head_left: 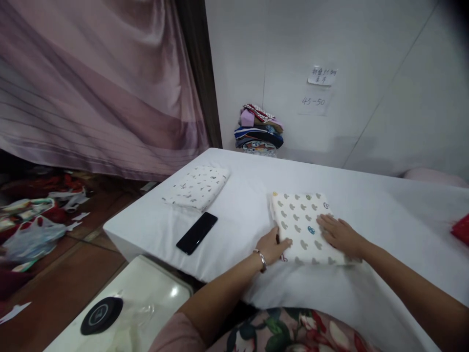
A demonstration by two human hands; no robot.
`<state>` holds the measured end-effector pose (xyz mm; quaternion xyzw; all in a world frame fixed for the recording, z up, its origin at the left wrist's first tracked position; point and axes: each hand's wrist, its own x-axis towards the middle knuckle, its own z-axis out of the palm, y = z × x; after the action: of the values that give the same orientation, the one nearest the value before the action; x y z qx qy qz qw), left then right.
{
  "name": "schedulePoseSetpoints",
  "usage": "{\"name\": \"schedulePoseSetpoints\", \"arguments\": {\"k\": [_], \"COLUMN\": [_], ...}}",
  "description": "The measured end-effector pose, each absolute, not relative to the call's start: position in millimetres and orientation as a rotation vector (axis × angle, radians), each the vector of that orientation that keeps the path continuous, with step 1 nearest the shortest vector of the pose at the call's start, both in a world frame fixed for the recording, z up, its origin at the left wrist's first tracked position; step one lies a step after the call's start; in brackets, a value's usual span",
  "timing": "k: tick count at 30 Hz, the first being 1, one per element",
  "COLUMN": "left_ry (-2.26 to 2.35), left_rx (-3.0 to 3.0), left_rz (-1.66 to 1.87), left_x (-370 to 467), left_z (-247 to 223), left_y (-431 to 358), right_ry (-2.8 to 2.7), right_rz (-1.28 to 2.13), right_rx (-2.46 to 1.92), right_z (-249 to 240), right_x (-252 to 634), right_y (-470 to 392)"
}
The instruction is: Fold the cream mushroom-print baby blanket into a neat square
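A folded white cloth (302, 227) printed with grey mouse-head shapes and a few coloured ones lies flat on the white-covered table (249, 195) in front of me. My left hand (271, 246), with a silver bracelet at the wrist, rests at the cloth's near left corner. Its thumb lies on top of the fabric, spread from the index finger along the left edge; the other fingers are mostly hidden. Flat on the cloth's right side lies my right hand (340, 236), fingers stretched out and open.
Another folded white cloth (200, 186) with small dark prints lies at the table's left, near a black phone (197, 233). A clothing stack (259, 129) stands by the wall. Lower left, a white surface (154, 278) bears a round black object (101, 315). Something red (461, 229) sits far right.
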<state>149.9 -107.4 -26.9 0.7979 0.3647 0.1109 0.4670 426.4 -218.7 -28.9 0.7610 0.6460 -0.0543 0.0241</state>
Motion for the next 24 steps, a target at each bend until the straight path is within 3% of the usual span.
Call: {"name": "schedulePoseSetpoints", "arguments": {"k": [9, 15, 24], "left_ry": [1.102, 1.199, 1.197], "left_rx": [1.896, 1.982, 1.802], "left_rz": [0.395, 0.41, 0.514], "left_x": [172, 181, 199], "left_z": [-21, -23, -28], "left_y": [-86, -80, -41], "right_ry": [2.056, 1.774, 1.777], "right_rz": [0.238, 0.113, 0.09], "right_rx": [2.577, 2.685, 2.678], "right_z": [-9, -35, -43], "right_x": [383, 413, 419], "right_y": [-172, -143, -145]}}
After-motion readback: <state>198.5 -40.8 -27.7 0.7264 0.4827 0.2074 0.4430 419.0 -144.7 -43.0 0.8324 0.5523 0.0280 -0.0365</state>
